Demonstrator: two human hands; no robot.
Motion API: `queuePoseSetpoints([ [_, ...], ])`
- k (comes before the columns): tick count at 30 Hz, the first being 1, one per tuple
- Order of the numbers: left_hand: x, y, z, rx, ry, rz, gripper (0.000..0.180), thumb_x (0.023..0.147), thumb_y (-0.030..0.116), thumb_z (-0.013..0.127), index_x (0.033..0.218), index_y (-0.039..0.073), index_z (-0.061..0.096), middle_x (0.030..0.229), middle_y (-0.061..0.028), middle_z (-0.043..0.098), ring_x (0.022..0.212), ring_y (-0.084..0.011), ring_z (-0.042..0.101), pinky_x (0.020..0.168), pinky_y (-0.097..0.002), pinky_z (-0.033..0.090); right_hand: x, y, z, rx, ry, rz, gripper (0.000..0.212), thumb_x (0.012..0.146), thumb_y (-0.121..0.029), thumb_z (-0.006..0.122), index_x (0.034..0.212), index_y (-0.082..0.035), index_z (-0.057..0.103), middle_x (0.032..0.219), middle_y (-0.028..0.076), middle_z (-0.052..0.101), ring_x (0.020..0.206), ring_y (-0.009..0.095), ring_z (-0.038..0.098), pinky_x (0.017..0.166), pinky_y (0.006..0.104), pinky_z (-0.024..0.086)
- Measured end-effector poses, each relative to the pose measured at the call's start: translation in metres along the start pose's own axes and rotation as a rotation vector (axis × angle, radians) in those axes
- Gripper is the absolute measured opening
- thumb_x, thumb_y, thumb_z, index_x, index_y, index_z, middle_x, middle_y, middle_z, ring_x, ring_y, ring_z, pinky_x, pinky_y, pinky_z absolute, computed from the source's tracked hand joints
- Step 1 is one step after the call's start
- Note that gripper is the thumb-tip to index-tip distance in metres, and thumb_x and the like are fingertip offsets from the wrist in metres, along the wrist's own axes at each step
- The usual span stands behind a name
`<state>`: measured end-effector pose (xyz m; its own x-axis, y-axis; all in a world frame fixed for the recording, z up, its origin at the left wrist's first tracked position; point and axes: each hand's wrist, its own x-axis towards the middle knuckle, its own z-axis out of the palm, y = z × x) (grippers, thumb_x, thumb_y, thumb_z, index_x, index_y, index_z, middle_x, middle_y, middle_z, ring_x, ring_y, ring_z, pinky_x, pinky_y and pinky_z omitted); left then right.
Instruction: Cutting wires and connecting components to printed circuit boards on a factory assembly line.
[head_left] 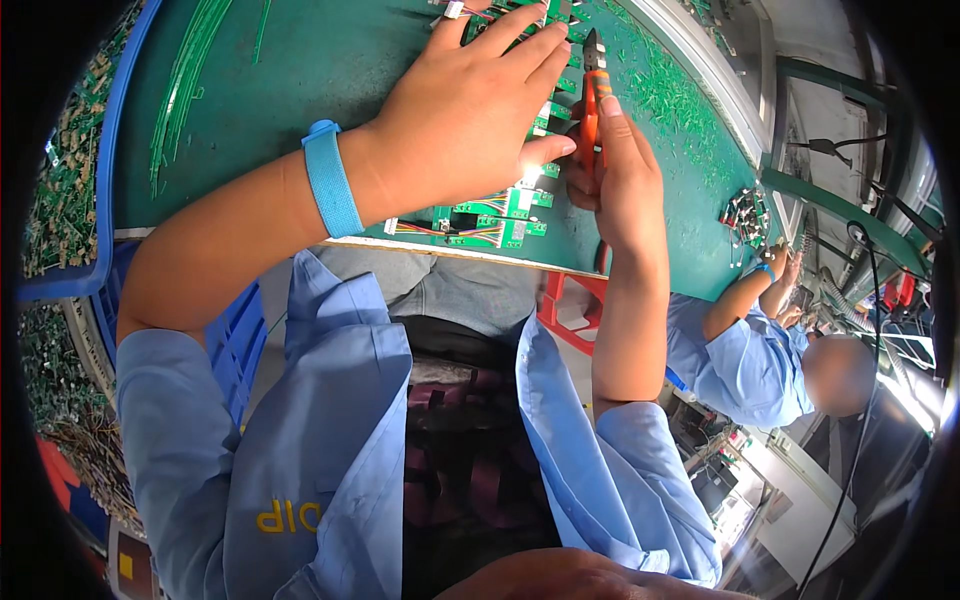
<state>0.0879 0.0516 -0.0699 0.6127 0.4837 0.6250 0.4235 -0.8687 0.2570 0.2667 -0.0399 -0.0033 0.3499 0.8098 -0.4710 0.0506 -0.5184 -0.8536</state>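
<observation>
While the left hand lies spread over the row of green circuit boards in the upper middle of the frame, the right hand, just beside it, is closed around the orange handles of a pair of cutters. The left fingers are stretched and a little apart; whether they press or pinch something beneath, I cannot tell. The cutters point to the top of the frame, and part of their handles is hidden inside the right fingers.

On the blue jacket, at the lower left, there are yellow letters, turned upside down and partly bent at a fold. I can make out no other writing clearly.

The boards are much covered by the left hand, and their row is cut off by the upper edge. From the lowest board, coloured wires run to the left. Green clippings lie on the green surface at the upper right. The other person, at the right, is small, and what that person handles is hard to distinguish.
</observation>
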Motion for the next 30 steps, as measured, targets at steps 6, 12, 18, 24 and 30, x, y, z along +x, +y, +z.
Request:
queuePoseSetpoints([
  [6,0.004,0.012,-0.030,-0.038,-0.215,-0.127,0.074,0.098,0.043,0.074,0.154,-0.002,0.059,0.169,-0.0149,0.051,0.162,-0.0293,0.039,0.134,-0.0528,0.024,0.006,-0.017,-0.025,-0.054,-0.026,-0.143,0.042,0.113,-0.042,0.059,0.123,-0.003,0.072,0.094,0.005,0.069,0.074,0.012,0.059,0.064,0.0249,0.043],
  [12,0.025,0.015,-0.063,-0.119,-0.166,-0.174,0.058,0.101,0.041,0.075,0.146,0.005,0.070,0.144,-0.0122,0.070,0.125,-0.0248,0.065,0.110,-0.0444,0.047,0.001,0.037,-0.126,-0.901,0.551,-0.499,0.052,0.104,-0.033,0.074,0.143,0.002,0.066,0.125,0.020,0.073,0.100,0.032,0.071,0.087,0.0400,0.057],
  [18,0.073,-0.007,-0.108,-0.270,-0.303,-0.436,0.049,0.103,0.045,0.075,0.130,0.005,0.080,0.106,-0.0112,0.082,0.072,-0.0171,0.066,0.073,-0.0337,0.057,-0.074,0.072,-0.088,-0.654,0.401,-0.456,0.043,0.098,-0.020,0.079,0.135,-0.002,0.066,0.126,0.017,0.073,0.101,0.029,0.072,0.092,0.0427,0.057],
  [24,0.103,-0.106,-0.024,-0.393,-0.767,-0.513,0.070,0.101,0.039,0.061,0.146,-0.014,0.060,0.154,-0.0273,0.060,0.147,-0.0457,0.051,0.124,-0.0654,0.035,-0.117,0.077,0.035,0.428,-0.505,-0.011,0.038,0.114,-0.018,0.062,0.144,0.005,0.060,0.118,0.019,0.075,0.102,0.024,0.076,0.088,0.0323,0.062],
  [30,0.043,-0.099,-0.115,-0.143,-0.458,-0.541,0.071,0.106,0.063,0.065,0.099,-0.006,0.080,0.084,-0.0142,0.077,0.073,-0.0213,0.070,0.071,-0.0354,0.054,-0.058,0.045,-0.024,0.400,-0.399,0.053,0.044,0.113,-0.024,0.066,0.140,0.009,0.057,0.115,0.020,0.072,0.099,0.025,0.075,0.082,0.0338,0.065],
])
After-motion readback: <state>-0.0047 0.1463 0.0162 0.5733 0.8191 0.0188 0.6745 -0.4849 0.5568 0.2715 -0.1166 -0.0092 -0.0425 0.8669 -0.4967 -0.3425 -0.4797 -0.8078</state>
